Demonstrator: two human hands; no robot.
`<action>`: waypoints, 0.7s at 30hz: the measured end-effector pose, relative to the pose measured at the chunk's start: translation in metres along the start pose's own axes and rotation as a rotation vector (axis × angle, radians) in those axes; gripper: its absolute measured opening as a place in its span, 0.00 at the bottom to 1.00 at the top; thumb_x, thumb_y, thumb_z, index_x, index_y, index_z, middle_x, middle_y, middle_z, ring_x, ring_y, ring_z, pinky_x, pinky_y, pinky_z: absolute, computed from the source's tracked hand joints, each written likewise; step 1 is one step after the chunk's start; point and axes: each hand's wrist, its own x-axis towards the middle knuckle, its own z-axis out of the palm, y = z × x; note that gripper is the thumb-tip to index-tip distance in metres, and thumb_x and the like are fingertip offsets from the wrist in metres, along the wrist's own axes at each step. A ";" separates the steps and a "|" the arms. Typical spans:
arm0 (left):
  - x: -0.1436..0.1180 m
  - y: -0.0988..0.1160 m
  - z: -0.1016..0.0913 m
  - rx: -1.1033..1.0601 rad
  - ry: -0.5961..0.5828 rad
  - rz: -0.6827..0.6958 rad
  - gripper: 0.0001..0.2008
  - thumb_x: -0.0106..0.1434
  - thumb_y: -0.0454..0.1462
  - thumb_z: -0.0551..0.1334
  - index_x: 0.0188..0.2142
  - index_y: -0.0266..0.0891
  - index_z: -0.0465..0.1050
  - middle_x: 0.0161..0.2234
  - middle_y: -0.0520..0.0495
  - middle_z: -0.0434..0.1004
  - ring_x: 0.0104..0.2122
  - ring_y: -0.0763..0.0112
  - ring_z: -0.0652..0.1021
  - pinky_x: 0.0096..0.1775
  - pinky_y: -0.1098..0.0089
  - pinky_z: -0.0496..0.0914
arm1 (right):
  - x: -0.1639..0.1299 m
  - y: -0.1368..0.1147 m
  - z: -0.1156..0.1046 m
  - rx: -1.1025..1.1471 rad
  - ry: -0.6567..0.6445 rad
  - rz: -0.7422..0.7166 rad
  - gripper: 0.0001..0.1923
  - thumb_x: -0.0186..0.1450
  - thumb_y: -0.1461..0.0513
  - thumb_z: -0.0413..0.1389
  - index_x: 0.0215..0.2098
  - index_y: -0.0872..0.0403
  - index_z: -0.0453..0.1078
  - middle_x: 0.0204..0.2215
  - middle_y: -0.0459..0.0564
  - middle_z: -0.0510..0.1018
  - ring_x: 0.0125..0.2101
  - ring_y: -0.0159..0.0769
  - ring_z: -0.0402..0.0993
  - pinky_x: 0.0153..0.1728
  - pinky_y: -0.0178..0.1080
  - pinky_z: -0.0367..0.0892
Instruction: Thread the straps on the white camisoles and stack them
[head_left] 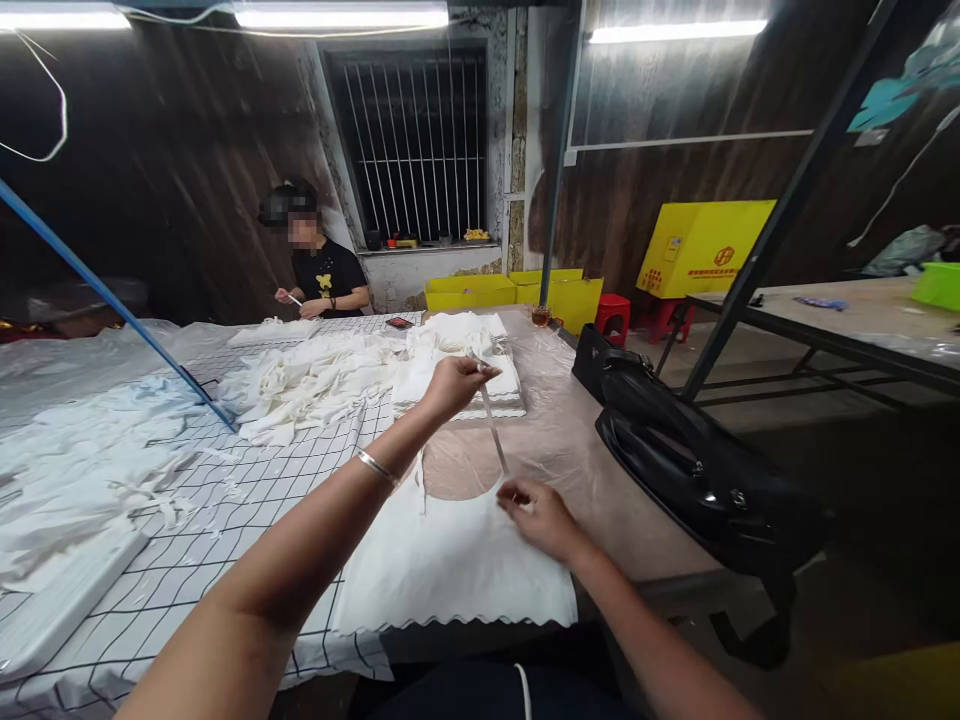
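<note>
Stretching strip between both hands — taut

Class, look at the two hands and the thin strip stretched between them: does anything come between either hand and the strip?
Nothing visible does. The left hand pinches the strip at its upper end, and the right hand holds its lower end over the white cloth.

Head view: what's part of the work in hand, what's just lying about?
In hand: left hand and right hand pulling a strip over the white bag; bag stack.
Lying about: black handbag, yellow box, red stool, scrap pile.
</note>
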 end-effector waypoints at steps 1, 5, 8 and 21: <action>-0.005 0.001 0.003 0.093 -0.005 0.080 0.09 0.57 0.38 0.69 0.24 0.34 0.78 0.23 0.48 0.77 0.25 0.71 0.74 0.29 0.73 0.66 | 0.007 -0.005 -0.007 0.144 0.059 0.034 0.13 0.64 0.52 0.59 0.33 0.54 0.72 0.30 0.49 0.75 0.32 0.38 0.70 0.34 0.39 0.67; -0.026 0.009 0.017 0.520 -0.023 0.340 0.07 0.61 0.31 0.62 0.30 0.35 0.81 0.29 0.44 0.79 0.28 0.68 0.77 0.32 0.71 0.66 | 0.034 -0.041 -0.035 0.486 0.230 0.100 0.25 0.57 0.42 0.63 0.34 0.54 0.69 0.26 0.45 0.71 0.25 0.32 0.66 0.27 0.35 0.64; -0.035 0.016 0.025 0.738 -0.082 0.400 0.09 0.61 0.29 0.60 0.32 0.34 0.81 0.29 0.42 0.77 0.28 0.65 0.76 0.30 0.70 0.65 | 0.048 -0.067 -0.042 0.565 0.324 0.045 0.30 0.53 0.44 0.67 0.42 0.53 0.66 0.28 0.45 0.72 0.26 0.32 0.67 0.27 0.34 0.65; -0.037 -0.003 0.032 0.644 -0.017 0.441 0.11 0.62 0.28 0.59 0.34 0.36 0.81 0.29 0.45 0.76 0.28 0.69 0.76 0.32 0.72 0.66 | 0.054 -0.052 -0.055 0.159 0.616 -0.211 0.12 0.60 0.53 0.59 0.34 0.52 0.68 0.31 0.48 0.72 0.34 0.38 0.69 0.39 0.40 0.66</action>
